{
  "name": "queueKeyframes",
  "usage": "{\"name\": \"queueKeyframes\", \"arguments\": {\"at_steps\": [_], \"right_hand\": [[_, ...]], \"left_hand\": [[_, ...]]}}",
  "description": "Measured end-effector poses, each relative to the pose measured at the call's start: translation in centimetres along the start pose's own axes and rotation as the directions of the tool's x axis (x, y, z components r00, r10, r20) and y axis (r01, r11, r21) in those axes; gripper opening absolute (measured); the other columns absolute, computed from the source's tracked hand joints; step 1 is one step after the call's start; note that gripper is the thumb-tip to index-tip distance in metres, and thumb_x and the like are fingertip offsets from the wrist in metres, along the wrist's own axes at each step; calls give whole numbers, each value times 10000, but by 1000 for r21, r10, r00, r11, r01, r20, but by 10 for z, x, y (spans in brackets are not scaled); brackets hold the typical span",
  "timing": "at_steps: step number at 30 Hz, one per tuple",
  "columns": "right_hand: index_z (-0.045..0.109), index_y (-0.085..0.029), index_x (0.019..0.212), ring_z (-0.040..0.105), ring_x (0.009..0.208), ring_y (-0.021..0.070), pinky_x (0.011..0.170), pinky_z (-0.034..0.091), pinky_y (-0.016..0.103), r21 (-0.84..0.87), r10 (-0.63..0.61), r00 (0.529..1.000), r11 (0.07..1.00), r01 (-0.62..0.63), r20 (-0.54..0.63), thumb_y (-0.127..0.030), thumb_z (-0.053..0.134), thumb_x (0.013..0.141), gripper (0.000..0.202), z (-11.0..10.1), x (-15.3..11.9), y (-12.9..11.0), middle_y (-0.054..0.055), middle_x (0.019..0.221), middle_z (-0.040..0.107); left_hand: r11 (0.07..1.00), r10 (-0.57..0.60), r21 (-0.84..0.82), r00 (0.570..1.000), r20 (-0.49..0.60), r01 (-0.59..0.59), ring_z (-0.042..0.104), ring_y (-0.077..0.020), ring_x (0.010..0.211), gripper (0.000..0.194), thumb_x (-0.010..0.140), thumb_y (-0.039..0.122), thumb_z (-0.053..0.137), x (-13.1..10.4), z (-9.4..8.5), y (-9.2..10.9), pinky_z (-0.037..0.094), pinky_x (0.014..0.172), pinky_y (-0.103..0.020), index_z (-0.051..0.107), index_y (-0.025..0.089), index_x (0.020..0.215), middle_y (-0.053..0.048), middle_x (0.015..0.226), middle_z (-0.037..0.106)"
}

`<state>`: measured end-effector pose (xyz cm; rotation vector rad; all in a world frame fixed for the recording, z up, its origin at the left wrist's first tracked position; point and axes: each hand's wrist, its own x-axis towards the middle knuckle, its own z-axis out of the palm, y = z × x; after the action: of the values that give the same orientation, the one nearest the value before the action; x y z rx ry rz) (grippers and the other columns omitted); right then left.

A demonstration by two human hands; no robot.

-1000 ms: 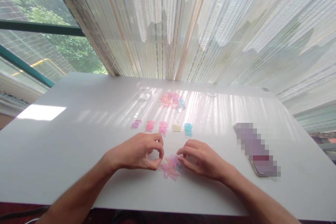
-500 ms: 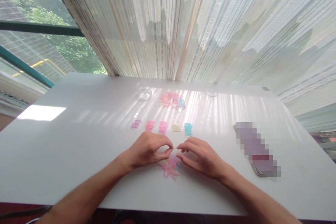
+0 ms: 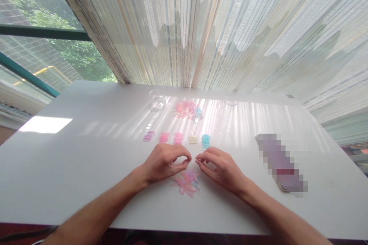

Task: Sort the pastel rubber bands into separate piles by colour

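My left hand (image 3: pixel 166 162) is in a pinch, thumb against forefinger. Facing it a small gap away, my right hand (image 3: pixel 221 168) also has its fingertips pressed together. Whatever lies between either set of fingertips is too small to make out. Just below them is a loose pile of thin pastel bands (image 3: pixel 186 185), which look like small rubber bands. Beyond the hands runs a row of sorted bunches: purple bands (image 3: pixel 149 136), coral-pink bands (image 3: pixel 164 137), pink bands (image 3: pixel 178 138), cream bands (image 3: pixel 193 139) and turquoise bands (image 3: pixel 206 141).
A larger mixed heap of bands (image 3: pixel 188 110) lies farther back on the white table (image 3: pixel 86 183). Left of it sits a clear round dish (image 3: pixel 158 103), and a clear round piece (image 3: pixel 230 100) is to its right. A blurred-out flat object (image 3: pixel 281 164) lies at right. Striped curtains (image 3: pixel 184 26) hang behind.
My right thumb and forefinger, apart half a second ago, have come together into a pinch. Both hands have shifted very slightly; the bunches stay in place.
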<state>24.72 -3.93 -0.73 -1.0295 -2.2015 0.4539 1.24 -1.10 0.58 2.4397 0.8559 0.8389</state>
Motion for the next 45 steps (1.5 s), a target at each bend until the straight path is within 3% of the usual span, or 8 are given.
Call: {"name": "queueKeyframes", "arguments": {"at_steps": [7, 14, 21, 30, 35, 37, 40, 45], "right_hand": [[679, -199, 997, 613, 660, 143, 623, 493, 259, -25, 30, 998, 999, -32, -57, -259, 583, 984, 113, -1, -1, 1, 27, 764, 655], [636, -200, 817, 524, 560, 115, 566, 403, 243, -80, 100, 994, 992, -97, 35, -256, 522, 997, 221, -5, -1, 0, -6, 670, 597], [623, -201, 813, 528, 575, 123, 576, 385, 246, -95, 90, 994, 992, -84, 62, -263, 509, 1001, 229, -6, -2, 0, -5, 676, 596], [640, -202, 849, 534, 574, 121, 581, 395, 241, -88, 80, 994, 993, -74, 69, -269, 508, 1010, 219, -7, -1, -1, -5, 680, 604], [646, -195, 855, 545, 592, 124, 592, 397, 242, -69, 69, 995, 996, -64, 73, -253, 511, 1008, 212, -9, 0, -2, 3, 689, 610], [650, -195, 865, 546, 598, 127, 593, 393, 244, -66, 60, 995, 996, -55, 79, -252, 511, 1008, 208, -10, 0, -2, 4, 690, 611], [654, -195, 873, 548, 608, 132, 594, 389, 249, -62, 45, 994, 997, -39, 95, -256, 509, 1010, 209, -9, -1, -3, 5, 692, 612], [656, -192, 879, 547, 609, 133, 591, 385, 250, -50, 32, 990, 998, -26, 135, -244, 507, 1007, 204, -8, -1, -2, 5, 690, 612]], "left_hand": [[999, -38, 26, 998, -49, 40, 571, -85, 549, 114, 917, 188, 605, 1, 2, -2, 434, 583, -210, 715, 209, 897, 32, 772, 756], [963, -131, 216, 982, -135, 158, 673, -128, 656, 161, 971, 270, 597, 11, 5, -13, 466, 670, -244, 741, 213, 927, 4, 832, 791], [942, -173, 294, 985, 7, 164, 714, -160, 753, 146, 969, 244, 600, 23, 8, -15, 447, 677, -250, 743, 220, 967, -2, 884, 792], [936, -178, 306, 984, -20, 175, 731, -170, 840, 157, 979, 242, 574, 21, 16, -18, 454, 698, -246, 717, 217, 1038, -7, 970, 799], [982, -116, 160, 988, 105, 98, 671, -128, 744, 164, 966, 237, 564, 18, -8, -8, 438, 689, -240, 714, 208, 1025, -12, 1006, 776], [989, -148, 35, 954, 261, 144, 634, -111, 702, 124, 926, 242, 616, 16, -26, -4, 431, 654, -218, 735, 222, 958, 17, 913, 768], [954, -253, -10, 819, 515, 301, 627, -107, 694, 100, 861, 230, 665, 11, -49, -1, 425, 626, -196, 764, 237, 859, 37, 819, 754], [917, -379, 122, 736, 561, 380, 601, -117, 664, 78, 768, 222, 696, 3, -57, -1, 404, 613, -202, 750, 229, 824, 39, 747, 708]]}}
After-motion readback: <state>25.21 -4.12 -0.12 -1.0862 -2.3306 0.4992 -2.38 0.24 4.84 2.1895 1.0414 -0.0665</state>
